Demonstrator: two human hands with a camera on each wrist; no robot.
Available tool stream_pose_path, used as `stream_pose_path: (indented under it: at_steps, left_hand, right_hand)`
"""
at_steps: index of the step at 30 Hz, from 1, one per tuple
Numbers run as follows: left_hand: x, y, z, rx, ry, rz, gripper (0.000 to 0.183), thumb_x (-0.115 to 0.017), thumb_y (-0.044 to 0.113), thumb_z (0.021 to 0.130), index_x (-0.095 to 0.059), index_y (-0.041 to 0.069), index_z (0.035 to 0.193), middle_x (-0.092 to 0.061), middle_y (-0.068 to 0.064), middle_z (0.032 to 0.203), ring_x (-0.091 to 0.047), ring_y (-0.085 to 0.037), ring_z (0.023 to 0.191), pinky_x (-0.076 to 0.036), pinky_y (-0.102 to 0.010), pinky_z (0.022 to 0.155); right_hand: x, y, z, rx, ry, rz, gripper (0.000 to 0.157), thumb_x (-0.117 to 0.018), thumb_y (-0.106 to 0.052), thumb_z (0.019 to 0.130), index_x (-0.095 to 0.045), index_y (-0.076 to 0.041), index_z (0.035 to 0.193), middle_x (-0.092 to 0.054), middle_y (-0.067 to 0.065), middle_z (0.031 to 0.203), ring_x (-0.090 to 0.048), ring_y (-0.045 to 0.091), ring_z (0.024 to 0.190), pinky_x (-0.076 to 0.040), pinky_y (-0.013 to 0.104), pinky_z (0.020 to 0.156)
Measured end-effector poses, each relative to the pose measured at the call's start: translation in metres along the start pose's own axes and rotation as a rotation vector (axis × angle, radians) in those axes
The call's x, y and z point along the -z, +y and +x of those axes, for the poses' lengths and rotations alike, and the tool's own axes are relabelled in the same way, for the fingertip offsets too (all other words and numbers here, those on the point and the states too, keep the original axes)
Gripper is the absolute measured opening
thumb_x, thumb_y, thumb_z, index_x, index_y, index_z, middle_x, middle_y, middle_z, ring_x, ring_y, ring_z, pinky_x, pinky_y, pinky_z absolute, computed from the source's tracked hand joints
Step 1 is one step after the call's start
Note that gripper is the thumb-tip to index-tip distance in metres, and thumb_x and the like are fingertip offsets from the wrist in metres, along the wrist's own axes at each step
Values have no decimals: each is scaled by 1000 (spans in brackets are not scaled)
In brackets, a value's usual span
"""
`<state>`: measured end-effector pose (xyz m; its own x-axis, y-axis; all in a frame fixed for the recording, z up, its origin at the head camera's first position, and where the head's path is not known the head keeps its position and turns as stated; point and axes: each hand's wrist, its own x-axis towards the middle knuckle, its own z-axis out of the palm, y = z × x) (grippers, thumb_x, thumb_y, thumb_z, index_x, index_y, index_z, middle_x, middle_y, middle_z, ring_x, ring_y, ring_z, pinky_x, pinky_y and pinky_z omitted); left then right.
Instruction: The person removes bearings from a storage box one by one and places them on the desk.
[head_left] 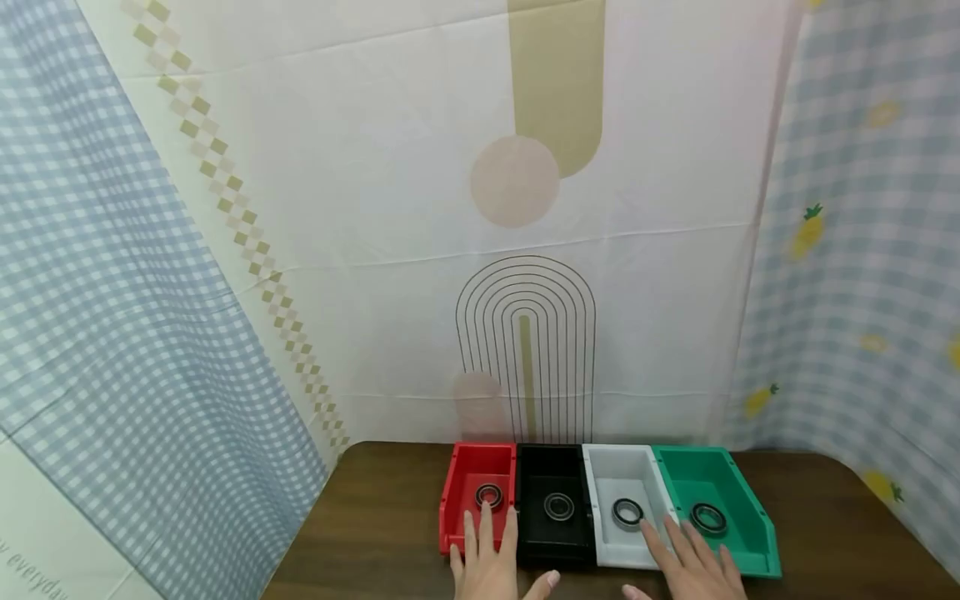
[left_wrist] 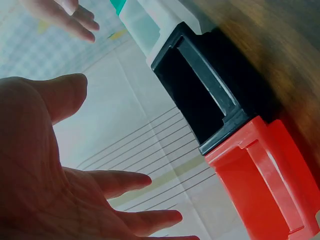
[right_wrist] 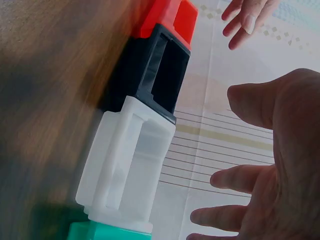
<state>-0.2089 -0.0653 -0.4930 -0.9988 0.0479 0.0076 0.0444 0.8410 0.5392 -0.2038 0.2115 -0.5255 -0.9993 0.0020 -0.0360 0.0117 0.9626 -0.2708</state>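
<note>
Four bins stand side by side: a red bin (head_left: 447, 533), a black bin (head_left: 551, 552), a white bin (head_left: 626, 557) and a green bin (head_left: 761, 546). Each has one ring bearing lying in it: bearings in the red (head_left: 489, 497), black (head_left: 558, 507), white (head_left: 627, 514) and green (head_left: 708, 519) bins. My left hand (head_left: 487, 567), fingers spread, is over the front of the red bin and holds nothing. My right hand (head_left: 693, 567), also spread and holding nothing, overlaps the front of the white and green bins in the head view.
The bins stand on a dark brown wooden table (head_left: 375, 508). Behind it hangs a white patterned cloth (head_left: 375, 333). Blue checked curtains hang at the left (head_left: 150, 292) and right (head_left: 862, 292).
</note>
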Motion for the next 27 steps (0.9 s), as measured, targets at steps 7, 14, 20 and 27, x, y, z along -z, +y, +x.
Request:
stream_pose_path:
  at_steps: [7,14,20,27]
  left_hand:
    - [-2,-6,0,26,-22,-23,104,-74,78,81,-49,13,159,-37,-22,171,-23,-57,159,-21,-86,117]
    - [1,-12,1,25,-33,-29,104,-73,77,82,-48,11,159,-36,-23,171,-21,-58,159,-20,-86,118]
    - [4,-16,0,29,-18,-16,104,-74,76,81,-49,11,158,-36,-24,171,-22,-58,158,-21,-85,118]
    - [8,-19,0,28,-11,-11,103,-73,76,82,-48,11,159,-36,-24,171,-21,-59,159,-20,-85,119]
  right_hand:
    - [-5,-5,2,2,-43,-1,111,-56,-94,80,-50,-17,160,-42,29,166,-35,61,151,-19,88,114]
    - [-8,-6,1,30,-18,-18,107,-56,-93,82,-51,-19,160,-46,27,164,-39,59,149,-21,87,113]
    - [-4,-9,1,32,-28,-24,108,-56,-93,82,-50,-19,160,-46,26,165,-39,59,149,-21,88,113]
    - [-3,-13,2,40,-35,-22,108,-55,-93,82,-50,-19,160,-45,26,165,-38,59,150,-20,87,114]
